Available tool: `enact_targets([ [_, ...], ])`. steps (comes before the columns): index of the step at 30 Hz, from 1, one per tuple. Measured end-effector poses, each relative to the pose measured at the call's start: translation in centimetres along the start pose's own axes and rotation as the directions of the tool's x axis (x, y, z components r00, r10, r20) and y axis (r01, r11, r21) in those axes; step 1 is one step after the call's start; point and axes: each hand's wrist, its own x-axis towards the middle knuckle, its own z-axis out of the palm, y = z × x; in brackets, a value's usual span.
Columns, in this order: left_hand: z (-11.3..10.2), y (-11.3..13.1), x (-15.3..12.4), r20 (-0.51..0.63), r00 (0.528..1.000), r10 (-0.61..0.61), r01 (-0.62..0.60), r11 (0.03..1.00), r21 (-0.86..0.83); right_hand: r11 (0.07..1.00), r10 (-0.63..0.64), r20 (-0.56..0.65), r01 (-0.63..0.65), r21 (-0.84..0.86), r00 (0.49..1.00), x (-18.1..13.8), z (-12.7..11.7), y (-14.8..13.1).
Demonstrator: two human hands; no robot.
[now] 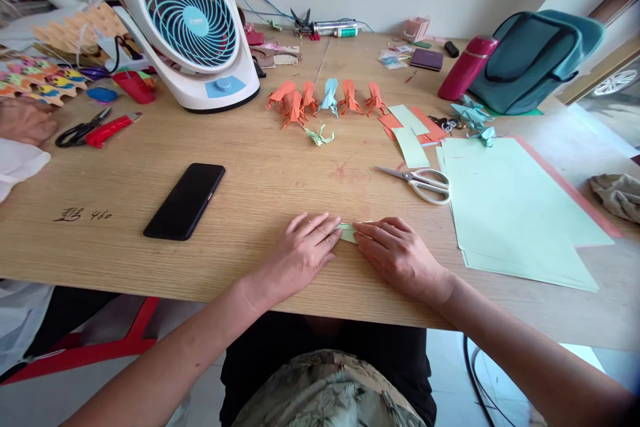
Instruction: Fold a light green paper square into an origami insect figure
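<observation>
A narrow folded strip of light green paper (347, 233) lies on the table near its front edge, its ends covered by my fingers. My left hand (303, 255) holds the strip's left end, palm down, fingers close together. From the other side my right hand (403, 257) keeps hold of the right end, fingers bent slightly and thumb mostly hidden. Only a short piece shows between the hands. White-handled scissors (429, 184) lie beyond my right hand. Farther back, a small green folded paper figure (319, 135) stands before several orange paper figures (351, 97) and a light blue one (329, 97).
A black phone (185, 201) lies to the left, with a red utility knife (111, 130) and black scissors (83, 128) beyond. Green sheets (515, 207) cover the right side. A fan (190, 27), red bottle (467, 68) and teal bag (535, 60) stand behind. Another person's hand (25, 121) rests far left.
</observation>
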Motion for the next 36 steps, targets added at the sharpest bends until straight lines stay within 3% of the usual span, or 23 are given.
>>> enact_targets([
  [6,-1.2,-0.1,-0.7,0.024,1.0,-0.018,0.018,1.0,0.019,0.999,-0.022,0.019,0.022,-0.027,1.0,-0.1,0.0,0.2],
  [10,-1.3,0.3,0.7,-0.021,0.999,0.03,-0.03,0.999,-0.032,1.0,-0.01,0.042,0.011,-0.016,0.999,-0.2,0.1,0.3],
  [15,-0.7,0.5,2.4,0.021,0.994,0.111,-0.11,0.992,-0.068,0.998,0.031,0.032,-0.033,0.045,0.999,-0.3,0.0,0.3],
  [21,0.0,0.2,2.1,-0.07,0.997,0.025,-0.035,0.987,-0.154,0.993,0.083,0.021,-0.085,0.087,0.996,-0.2,0.1,0.3],
  [29,0.0,0.2,2.5,-0.038,0.997,-0.074,0.063,0.97,-0.233,0.979,0.158,0.035,-0.161,0.126,0.987,0.3,-0.1,0.2],
  [36,0.0,1.2,3.4,-0.027,0.987,-0.156,0.151,0.978,-0.142,0.959,0.212,0.057,-0.218,0.181,0.976,0.3,-0.1,0.3],
])
